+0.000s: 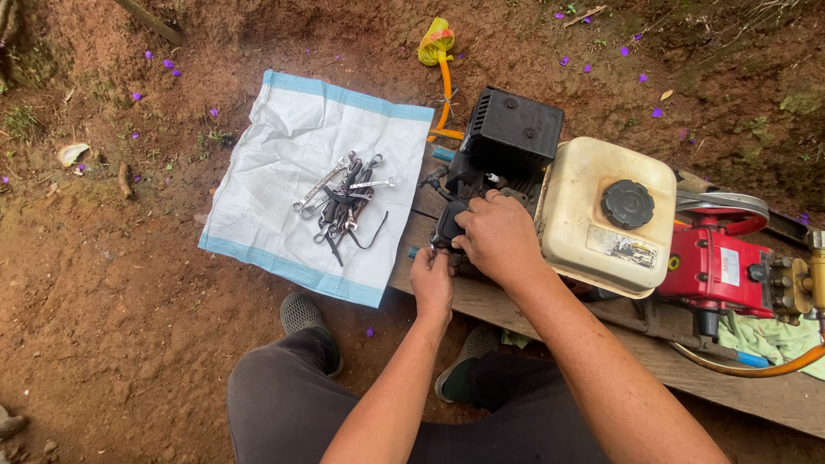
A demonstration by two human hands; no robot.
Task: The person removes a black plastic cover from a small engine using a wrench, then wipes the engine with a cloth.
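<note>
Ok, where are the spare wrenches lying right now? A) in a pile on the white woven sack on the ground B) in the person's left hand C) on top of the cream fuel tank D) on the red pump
A: the wrenches lie heaped on the white sack spread on the dirt, left of the engine, apart from both hands.

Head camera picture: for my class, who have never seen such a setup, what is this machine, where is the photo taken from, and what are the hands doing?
The camera sits on the person's head and looks down past their knees. On a wooden plank over bare red earth stands a small engine with a cream fuel tank, joined to a red pump. The left hand and right hand both grip a small black part on the engine's side. To the left, a white sack spread on the ground holds a pile of wrenches.
</note>
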